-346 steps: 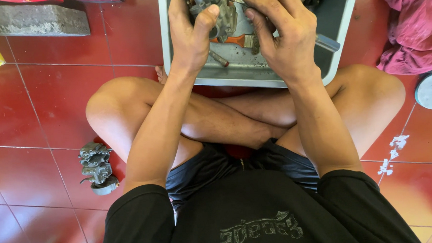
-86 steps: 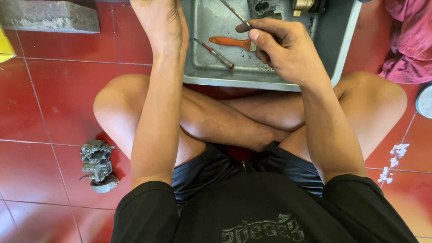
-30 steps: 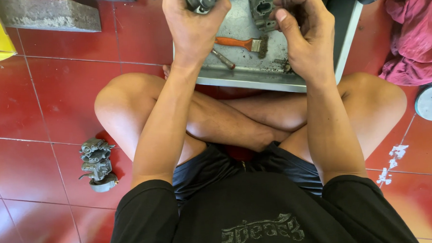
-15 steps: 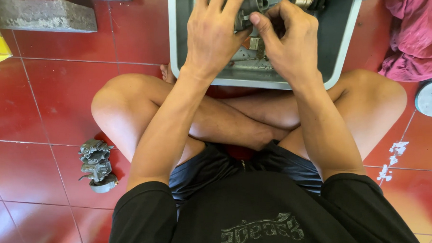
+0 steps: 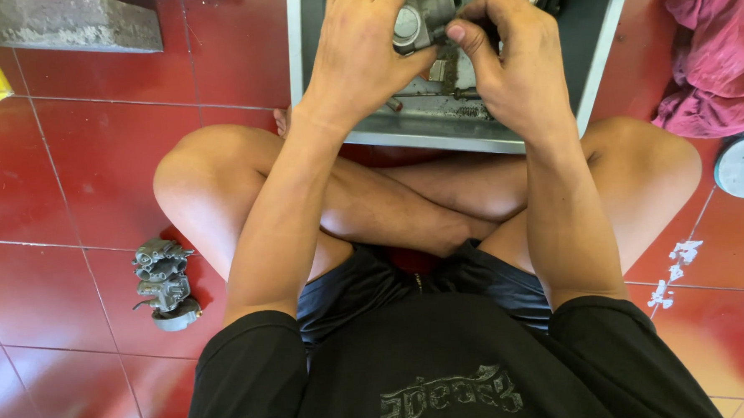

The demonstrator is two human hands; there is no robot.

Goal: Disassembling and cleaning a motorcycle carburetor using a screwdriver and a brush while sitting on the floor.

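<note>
Spare grey carburettor (image 5: 164,282) on floor by left knee. Both hands, left (image 5: 364,55) and right (image 5: 516,56), clamped on metal carburettor body (image 5: 418,19) over tray (image 5: 469,134) near edge. Mid-assembly, probably; next needs steady grip, fine fingertip turning.

I see one view only: head-worn camera, looking steeply down over crossed legs and the red tiled floor (image 5: 70,180). Close range; both forearms fill the centre, the metal tray (image 5: 469,134) is cut by the top edge.

A small grey metal carburetor part (image 5: 416,19), round opening facing up, is held above a grey tray (image 5: 469,134).
</note>
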